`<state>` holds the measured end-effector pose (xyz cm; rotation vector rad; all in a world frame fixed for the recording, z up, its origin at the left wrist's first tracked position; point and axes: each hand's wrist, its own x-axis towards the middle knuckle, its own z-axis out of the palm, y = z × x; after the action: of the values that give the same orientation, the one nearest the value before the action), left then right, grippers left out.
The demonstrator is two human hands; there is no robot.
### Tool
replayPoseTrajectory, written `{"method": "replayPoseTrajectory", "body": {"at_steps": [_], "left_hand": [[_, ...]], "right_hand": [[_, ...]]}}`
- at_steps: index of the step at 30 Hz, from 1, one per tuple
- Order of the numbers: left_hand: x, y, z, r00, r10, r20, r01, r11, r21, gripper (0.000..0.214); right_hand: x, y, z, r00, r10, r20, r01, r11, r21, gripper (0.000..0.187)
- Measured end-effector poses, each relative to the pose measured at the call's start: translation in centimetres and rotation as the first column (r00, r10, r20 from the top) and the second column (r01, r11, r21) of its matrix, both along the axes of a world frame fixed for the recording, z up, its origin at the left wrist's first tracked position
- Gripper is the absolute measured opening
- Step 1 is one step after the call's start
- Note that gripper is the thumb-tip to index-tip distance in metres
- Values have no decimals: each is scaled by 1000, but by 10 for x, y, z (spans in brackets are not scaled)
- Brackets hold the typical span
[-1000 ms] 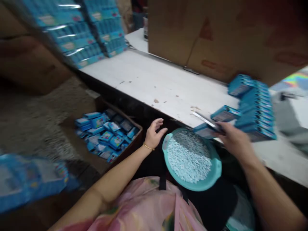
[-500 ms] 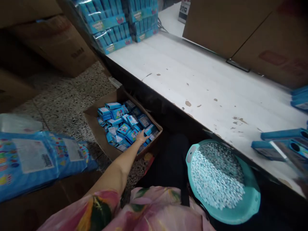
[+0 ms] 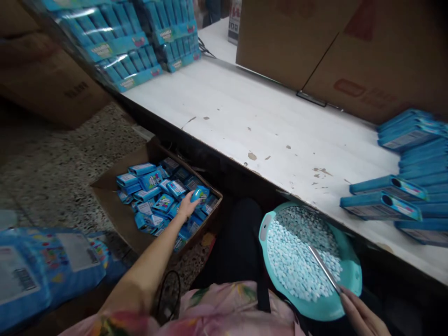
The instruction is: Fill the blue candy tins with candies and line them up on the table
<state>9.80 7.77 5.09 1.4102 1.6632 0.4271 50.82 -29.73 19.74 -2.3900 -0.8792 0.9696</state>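
Observation:
My left hand [image 3: 188,205] is closed around a small blue candy box [image 3: 200,192], just above a heap of similar boxes [image 3: 164,202]. They lie jumbled inside an open cardboard carton [image 3: 115,219] on the floor. At lower right, my right hand [image 3: 362,315] grips a narrow, shiny metal utensil [image 3: 325,269]; its exact kind is unclear. The utensil's far end meets small pale-blue and white candies [image 3: 294,261] in a teal basin [image 3: 352,275]. That basin sits beside my lap, against the table edge.
The white table [image 3: 224,112] has chipped paint. Blue boxes [image 3: 381,205] are stacked at its right, wrapped display packs [image 3: 129,70] at its far left. Large cardboard boxes [image 3: 287,46] stand along the back. Blue printed bags [image 3: 45,270] lie at lower left.
My left hand has picked up a small blue box from the heap. My right hand has come down from the table's right side, bringing the metal utensil into the basin. The view has shifted right.

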Motion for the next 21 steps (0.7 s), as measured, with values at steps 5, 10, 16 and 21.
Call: {"method": "replayPoseTrajectory", "body": {"at_steps": [5, 10, 16, 21], "left_hand": [[-11, -68, 73, 840, 2, 542, -38, 998, 56, 62], [31, -126, 116, 800, -102, 591, 143, 989, -23, 58], [79, -153, 137, 766, 132, 629, 99, 943, -318, 60], [87, -162, 164, 813, -50, 580, 298, 892, -341, 48]], "right_hand": [[-1, -4, -50, 997, 74, -17, -73, 996, 53, 43], [5, -1, -54, 959, 269, 83, -275, 958, 74, 42], [37, -10, -46, 854, 429, 294, -396, 903, -169, 35], [29, 11, -45, 726, 547, 417, -453, 836, -309, 24]]}}
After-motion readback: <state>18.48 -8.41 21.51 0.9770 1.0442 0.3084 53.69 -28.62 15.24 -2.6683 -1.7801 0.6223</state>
